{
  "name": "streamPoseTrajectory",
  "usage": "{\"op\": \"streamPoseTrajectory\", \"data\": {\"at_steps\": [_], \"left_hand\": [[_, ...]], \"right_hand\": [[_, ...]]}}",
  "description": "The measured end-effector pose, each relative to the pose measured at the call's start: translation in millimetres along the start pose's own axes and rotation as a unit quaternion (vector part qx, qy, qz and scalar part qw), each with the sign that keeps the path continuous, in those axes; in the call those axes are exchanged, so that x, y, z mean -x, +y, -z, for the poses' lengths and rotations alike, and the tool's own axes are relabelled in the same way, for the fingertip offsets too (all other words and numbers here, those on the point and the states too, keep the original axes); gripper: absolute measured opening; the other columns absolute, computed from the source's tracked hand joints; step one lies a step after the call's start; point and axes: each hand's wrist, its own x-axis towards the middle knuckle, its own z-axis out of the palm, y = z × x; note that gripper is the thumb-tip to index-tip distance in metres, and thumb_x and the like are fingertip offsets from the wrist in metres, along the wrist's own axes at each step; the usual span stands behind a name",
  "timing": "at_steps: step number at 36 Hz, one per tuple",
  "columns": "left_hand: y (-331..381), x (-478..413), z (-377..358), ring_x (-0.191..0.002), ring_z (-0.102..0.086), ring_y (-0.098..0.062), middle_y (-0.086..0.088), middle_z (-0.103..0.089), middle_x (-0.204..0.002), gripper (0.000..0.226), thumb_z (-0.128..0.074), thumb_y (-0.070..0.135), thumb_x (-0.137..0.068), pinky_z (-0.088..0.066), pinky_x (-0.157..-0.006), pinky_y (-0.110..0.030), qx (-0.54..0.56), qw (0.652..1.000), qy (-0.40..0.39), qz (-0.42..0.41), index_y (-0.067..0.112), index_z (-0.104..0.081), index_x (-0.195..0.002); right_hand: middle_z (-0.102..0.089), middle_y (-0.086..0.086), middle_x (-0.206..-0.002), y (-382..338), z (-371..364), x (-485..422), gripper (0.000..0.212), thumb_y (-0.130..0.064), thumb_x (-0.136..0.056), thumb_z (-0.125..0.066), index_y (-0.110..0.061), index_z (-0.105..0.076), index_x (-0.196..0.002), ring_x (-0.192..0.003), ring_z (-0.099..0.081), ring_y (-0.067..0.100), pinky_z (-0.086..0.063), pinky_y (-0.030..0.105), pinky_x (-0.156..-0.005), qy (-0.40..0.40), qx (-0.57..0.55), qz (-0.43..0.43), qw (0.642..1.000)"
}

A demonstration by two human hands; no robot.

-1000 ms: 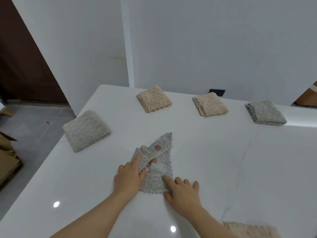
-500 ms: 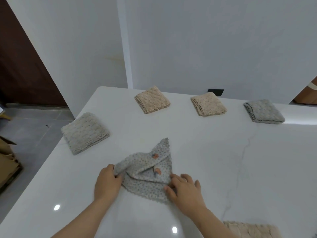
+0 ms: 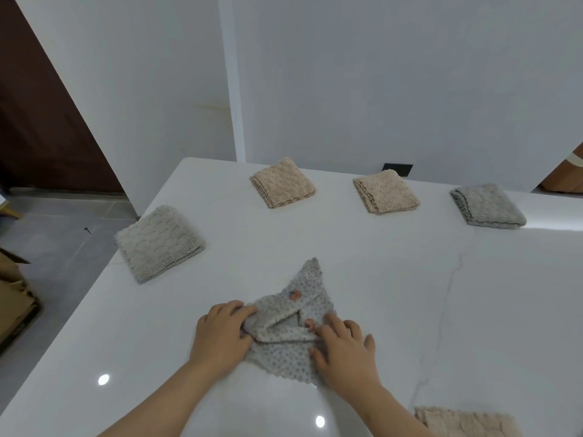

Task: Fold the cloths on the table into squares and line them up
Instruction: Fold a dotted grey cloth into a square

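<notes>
The dotted cloth (image 3: 277, 357) lies between the 2 hands, tip pointing away; left hand (image 3: 220, 335) pinches its fold, right hand (image 3: 344, 351) presses flat

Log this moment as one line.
step: folding dotted cloth | left hand: grips its left end | right hand: presses its right side | folded squares: four, on table | beige cloth: near edge

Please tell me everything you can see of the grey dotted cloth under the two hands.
The dotted cloth is grey, soft and fluffy-looking, with small dark dots, two small orange marks and a scalloped edge. It is only partly folded and rumpled, with one corner pointing away from the person. It lies on the white table. The left hand grips its left fold; the right hand presses flat on its right side.
</notes>
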Motion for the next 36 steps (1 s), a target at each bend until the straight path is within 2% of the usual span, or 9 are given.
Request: {"op": "streamPoseTrajectory", "data": {"at_steps": [4,7,11,14,18,23,27,32,36], "left_hand": [[10,-11,10,-0.129,-0.038,-0.016,0.008,-0.043,-0.14,0.041,-0.044,0.033,-0.094,-0.03,-0.104,-0.032,0.119,0.993,0.004,0.027,0.032,-0.04,-0.135],[21,-20,10,-0.116,-0.05,-0.017,0.001,-0.054,-0.125,0.031,-0.035,0.033,-0.099,-0.039,-0.098,-0.033,0.165,0.985,-0.023,0.036,0.024,-0.054,-0.122],[42,-26,14,-0.081,-0.057,-0.018,-0.002,-0.063,-0.085,0.057,-0.023,0.053,-0.096,-0.043,-0.078,-0.031,0.209,0.971,-0.084,0.082,0.012,-0.057,-0.075],[50,-30,15,-0.077,-0.058,-0.016,-0.004,-0.066,-0.086,0.06,-0.024,0.054,-0.095,-0.044,-0.081,-0.031,0.286,0.947,-0.094,0.112,0.014,-0.056,-0.065],[50,-31,14,-0.087,-0.049,-0.012,-0.001,-0.056,-0.1,0.015,-0.053,0.032,-0.092,-0.041,-0.075,-0.026,0.22,0.969,-0.104,0.047,0.019,-0.052,-0.099],[51,-26,10,-0.067,-0.044,-0.004,0.008,-0.048,-0.081,0.037,-0.059,0.021,-0.088,-0.035,-0.058,-0.015,0.198,0.972,-0.13,0.013,0.024,-0.047,-0.122],[38,-25,6,-0.089,-0.051,-0.011,0.0,-0.061,-0.111,0.023,-0.051,0.017,-0.09,-0.037,-0.072,-0.021,0.217,0.972,-0.034,0.083,0.019,-0.057,-0.112],[12,-19,12,-0.094,-0.054,-0.025,-0.009,-0.055,-0.11,0.024,-0.043,0.013,-0.087,-0.045,-0.076,-0.033,0.189,0.957,0.027,0.217,0.016,-0.044,-0.111],[10,-12,11,-0.118,-0.042,-0.027,-0.01,-0.039,-0.132,0.048,-0.048,0.015,-0.087,-0.039,-0.091,-0.034,0.033,0.977,0.081,0.195,0.018,-0.035,-0.133]], "right_hand": [[-0.014,-0.017,-0.153,2,1,0,0.046,-0.045,-0.093,-0.031,-0.027,-0.031,-0.136,-0.142,-0.009,0.019,-0.015,0.052,-0.111,-0.091,-0.018,-0.005,0.996],[-0.017,-0.016,-0.152,-1,7,0,0.043,-0.041,-0.095,-0.035,-0.025,-0.032,-0.135,-0.142,-0.008,0.019,-0.014,0.053,-0.112,-0.097,-0.033,-0.01,0.995],[-0.019,-0.015,-0.152,1,9,-1,0.041,-0.039,-0.095,-0.036,-0.022,-0.035,-0.133,-0.143,-0.008,0.019,-0.013,0.054,-0.112,-0.102,-0.05,-0.015,0.993],[-0.022,-0.014,-0.15,3,9,-2,0.042,-0.039,-0.095,-0.037,-0.021,-0.035,-0.133,-0.142,-0.01,0.017,-0.014,0.054,-0.112,-0.098,-0.06,-0.017,0.993],[-0.026,-0.014,-0.148,3,8,-3,0.037,-0.039,-0.094,-0.038,-0.022,-0.038,-0.127,-0.142,-0.012,0.016,-0.015,0.055,-0.111,-0.095,-0.072,-0.023,0.993],[-0.028,-0.015,-0.145,2,8,-3,0.011,-0.037,-0.093,-0.039,-0.029,-0.034,-0.099,-0.14,-0.014,0.016,-0.014,0.056,-0.111,-0.095,-0.083,-0.029,0.992],[-0.03,-0.016,-0.142,2,6,-2,0.024,-0.036,-0.094,-0.038,-0.026,-0.043,-0.115,-0.14,-0.015,0.013,-0.016,0.054,-0.111,-0.073,-0.078,-0.023,0.994],[-0.032,-0.018,-0.138,1,3,0,0.029,-0.037,-0.094,-0.038,-0.03,-0.042,-0.122,-0.139,-0.016,0.009,-0.015,0.055,-0.111,-0.057,-0.075,-0.025,0.995],[-0.034,-0.017,-0.134,-3,4,0,0.028,-0.039,-0.093,-0.038,-0.031,-0.043,-0.119,-0.137,-0.018,0.01,-0.014,0.056,-0.111,-0.057,-0.087,-0.035,0.994]]}}
